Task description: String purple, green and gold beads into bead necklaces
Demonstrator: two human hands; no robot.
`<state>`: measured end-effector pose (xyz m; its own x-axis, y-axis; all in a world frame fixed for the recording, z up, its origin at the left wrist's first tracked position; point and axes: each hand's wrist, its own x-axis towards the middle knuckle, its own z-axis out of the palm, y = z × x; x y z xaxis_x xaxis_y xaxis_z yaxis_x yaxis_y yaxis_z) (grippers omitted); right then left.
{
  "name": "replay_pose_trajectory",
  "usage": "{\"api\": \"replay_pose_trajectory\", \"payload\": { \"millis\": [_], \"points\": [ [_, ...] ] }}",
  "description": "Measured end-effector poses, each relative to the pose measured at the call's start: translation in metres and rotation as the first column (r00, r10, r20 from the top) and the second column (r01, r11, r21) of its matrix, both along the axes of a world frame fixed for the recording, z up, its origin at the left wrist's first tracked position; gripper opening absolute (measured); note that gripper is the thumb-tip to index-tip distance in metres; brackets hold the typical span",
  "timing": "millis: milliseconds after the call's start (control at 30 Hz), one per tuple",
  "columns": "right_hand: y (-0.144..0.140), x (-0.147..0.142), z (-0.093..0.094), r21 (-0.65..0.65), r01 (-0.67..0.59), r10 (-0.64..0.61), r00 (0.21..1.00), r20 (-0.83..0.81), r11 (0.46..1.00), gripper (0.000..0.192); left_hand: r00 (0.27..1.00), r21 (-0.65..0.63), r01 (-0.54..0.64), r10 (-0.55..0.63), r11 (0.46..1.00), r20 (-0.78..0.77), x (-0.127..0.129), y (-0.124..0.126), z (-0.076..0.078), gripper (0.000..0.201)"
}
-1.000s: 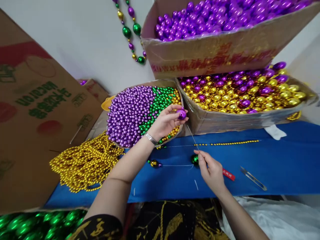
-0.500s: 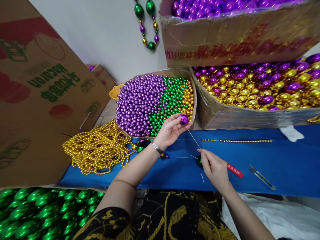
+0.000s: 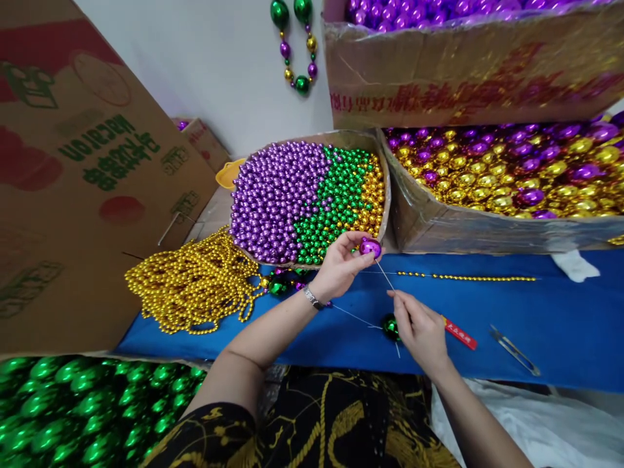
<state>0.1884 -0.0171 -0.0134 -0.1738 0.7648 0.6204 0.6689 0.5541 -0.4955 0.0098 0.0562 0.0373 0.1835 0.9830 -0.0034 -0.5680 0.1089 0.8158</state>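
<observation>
My left hand (image 3: 341,266) pinches a purple bead (image 3: 370,246); right hand (image 3: 420,330) pinches the needle (image 3: 384,275) (thread barely visible), half hiding a green bead (image 3: 389,325).

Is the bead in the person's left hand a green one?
No, the left hand pinches a purple bead at its fingertips; a green bead lies on the blue cloth by the right hand.

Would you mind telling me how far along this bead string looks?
Done: a few beads and a green ball sit on the thread. In hand: the left hand holds a purple ball at the needle, in the right hand. Left: most thread looks bare.
</observation>
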Motion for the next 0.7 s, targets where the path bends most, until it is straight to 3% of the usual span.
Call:
{"api": "replay_pose_trajectory", "payload": {
  "millis": [167, 300, 367, 433, 500, 567, 633, 700],
  "points": [
    [0.002, 0.000, -0.007, 0.036, -0.008, 0.006, 0.999, 0.040, 0.999, 0.016, 1.000, -0.014, -0.030, 0.030, 0.999, 0.002, 0.006, -0.011, -0.013, 0.044],
    [0.004, 0.001, -0.008, 0.036, -0.016, 0.014, 0.999, 0.042, 0.999, 0.016, 0.974, 0.147, 0.032, 0.002, 0.989, -0.225, -0.009, -0.008, -0.012, 0.041],
    [0.005, 0.003, -0.008, 0.032, 0.009, -0.010, 0.999, 0.044, 0.999, 0.015, 0.887, 0.273, -0.022, 0.145, 0.962, -0.438, -0.029, 0.005, -0.006, 0.036],
    [0.005, 0.006, -0.008, 0.029, 0.038, -0.040, 0.998, 0.049, 0.999, 0.014, 0.702, 0.400, -0.064, 0.326, 0.914, -0.634, -0.053, 0.024, -0.001, 0.025],
    [0.005, 0.008, -0.009, 0.020, 0.051, -0.052, 0.997, 0.055, 0.998, 0.015, 0.505, 0.465, 0.030, 0.388, 0.885, -0.771, -0.073, 0.043, -0.001, 0.011],
    [0.005, 0.008, -0.009, 0.005, 0.044, -0.044, 0.997, 0.062, 0.999, 0.016, 0.376, 0.481, 0.153, 0.399, 0.863, -0.836, -0.085, 0.057, -0.004, 0.002],
    [0.005, 0.006, -0.009, -0.003, 0.035, -0.035, 0.998, 0.060, 0.999, 0.016, 0.335, 0.488, 0.214, 0.406, 0.846, -0.850, -0.088, 0.064, -0.008, 0.006],
    [0.005, 0.003, -0.008, -0.008, 0.024, -0.024, 0.998, 0.053, 1.000, 0.015, 0.389, 0.478, 0.194, 0.380, 0.857, -0.839, -0.086, 0.063, -0.010, 0.005]
  ]
}}
